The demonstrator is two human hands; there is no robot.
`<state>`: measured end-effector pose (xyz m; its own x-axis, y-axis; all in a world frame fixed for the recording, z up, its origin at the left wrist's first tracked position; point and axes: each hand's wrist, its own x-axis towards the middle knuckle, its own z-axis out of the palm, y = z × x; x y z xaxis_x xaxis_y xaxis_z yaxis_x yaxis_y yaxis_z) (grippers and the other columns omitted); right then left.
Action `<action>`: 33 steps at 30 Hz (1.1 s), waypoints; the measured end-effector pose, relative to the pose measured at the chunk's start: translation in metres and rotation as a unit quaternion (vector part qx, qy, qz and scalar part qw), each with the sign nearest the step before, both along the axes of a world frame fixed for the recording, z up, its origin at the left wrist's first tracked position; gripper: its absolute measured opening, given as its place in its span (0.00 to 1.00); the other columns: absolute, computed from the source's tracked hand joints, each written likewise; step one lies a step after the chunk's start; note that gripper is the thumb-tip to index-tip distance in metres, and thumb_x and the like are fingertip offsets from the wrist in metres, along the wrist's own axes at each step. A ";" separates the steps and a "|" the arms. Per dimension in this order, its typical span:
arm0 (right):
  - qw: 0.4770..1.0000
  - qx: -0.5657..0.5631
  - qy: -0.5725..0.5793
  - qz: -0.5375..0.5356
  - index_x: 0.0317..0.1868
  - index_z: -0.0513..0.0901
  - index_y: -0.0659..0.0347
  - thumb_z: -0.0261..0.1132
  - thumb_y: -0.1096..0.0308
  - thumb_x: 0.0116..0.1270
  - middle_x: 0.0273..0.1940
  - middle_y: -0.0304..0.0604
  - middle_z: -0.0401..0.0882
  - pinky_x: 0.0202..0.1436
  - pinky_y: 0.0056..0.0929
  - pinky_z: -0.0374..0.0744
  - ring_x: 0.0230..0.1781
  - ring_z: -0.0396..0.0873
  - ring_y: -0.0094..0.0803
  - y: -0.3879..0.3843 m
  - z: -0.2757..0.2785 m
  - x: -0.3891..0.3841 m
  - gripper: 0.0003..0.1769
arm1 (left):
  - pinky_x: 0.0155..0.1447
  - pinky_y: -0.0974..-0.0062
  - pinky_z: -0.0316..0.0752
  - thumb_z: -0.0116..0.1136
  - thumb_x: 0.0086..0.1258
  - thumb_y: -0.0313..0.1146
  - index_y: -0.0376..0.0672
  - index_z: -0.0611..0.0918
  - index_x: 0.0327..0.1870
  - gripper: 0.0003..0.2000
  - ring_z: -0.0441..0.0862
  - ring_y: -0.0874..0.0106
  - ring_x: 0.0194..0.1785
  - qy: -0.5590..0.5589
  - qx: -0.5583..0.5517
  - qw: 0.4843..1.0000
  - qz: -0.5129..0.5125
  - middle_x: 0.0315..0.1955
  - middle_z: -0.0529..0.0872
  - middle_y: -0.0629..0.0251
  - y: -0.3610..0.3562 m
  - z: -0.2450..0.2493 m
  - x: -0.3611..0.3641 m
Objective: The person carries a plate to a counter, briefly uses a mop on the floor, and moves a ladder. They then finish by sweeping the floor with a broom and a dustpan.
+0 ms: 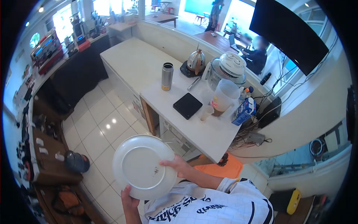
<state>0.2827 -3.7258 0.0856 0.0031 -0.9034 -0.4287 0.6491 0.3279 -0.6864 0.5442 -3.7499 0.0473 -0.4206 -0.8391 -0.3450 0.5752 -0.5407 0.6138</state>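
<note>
A large white plate [140, 164] is held in front of the body, with small dark marks near its middle. My left hand [129, 199] grips the lower left edge of the plate, thumb on the face turned to the camera. On the right edge, my right hand [178, 165] holds the plate, its thumb also over the face. Fingers behind the plate are hidden. Beyond it, on the white counter [216, 138], are a black flat scale [187, 106], a steel tumbler [167, 77] and a small translucent cup [206, 113].
Farther back on the counter stand a kettle [196, 61], a glass appliance with a white lid [232, 64], a translucent pitcher [225, 95] and a blue carton [244, 112]. An orange surface [220, 170] lies below the counter. People sit beyond the window.
</note>
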 end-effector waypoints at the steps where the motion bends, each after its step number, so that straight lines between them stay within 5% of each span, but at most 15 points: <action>1: 1.000 0.013 -0.009 -0.008 0.55 0.72 0.65 0.72 0.67 0.52 0.47 0.46 0.77 0.51 0.35 0.78 0.47 0.77 0.34 -0.008 0.004 0.007 0.30 | 0.63 0.60 0.68 0.58 0.60 0.38 0.32 0.66 0.60 0.29 0.73 0.59 0.58 -0.007 -0.003 1.000 -0.013 0.55 0.74 0.51 -0.015 0.000 0.009; 5: 0.996 -0.022 -0.016 -0.084 0.56 0.71 0.65 0.71 0.69 0.53 0.48 0.46 0.77 0.51 0.35 0.79 0.48 0.77 0.35 -0.055 0.015 0.038 0.30 | 0.60 0.61 0.71 0.61 0.58 0.35 0.31 0.63 0.61 0.31 0.74 0.59 0.56 0.015 -0.034 0.996 -0.085 0.54 0.74 0.53 -0.090 0.043 0.020; 13: 0.990 -0.012 -0.014 -0.136 0.56 0.71 0.65 0.71 0.69 0.54 0.48 0.46 0.77 0.49 0.34 0.80 0.46 0.79 0.34 -0.116 0.041 0.051 0.30 | 0.58 0.61 0.72 0.60 0.58 0.31 0.31 0.62 0.61 0.30 0.74 0.60 0.55 0.031 -0.008 0.992 -0.126 0.53 0.74 0.53 -0.179 0.053 0.027; 33: 0.993 -0.073 -0.045 -0.084 0.59 0.66 0.65 0.73 0.64 0.53 0.52 0.46 0.73 0.53 0.34 0.78 0.50 0.76 0.33 -0.183 0.078 0.041 0.35 | 0.60 0.58 0.71 0.60 0.57 0.32 0.30 0.61 0.62 0.32 0.74 0.58 0.56 0.070 -0.030 0.992 -0.097 0.53 0.73 0.52 -0.246 0.074 0.030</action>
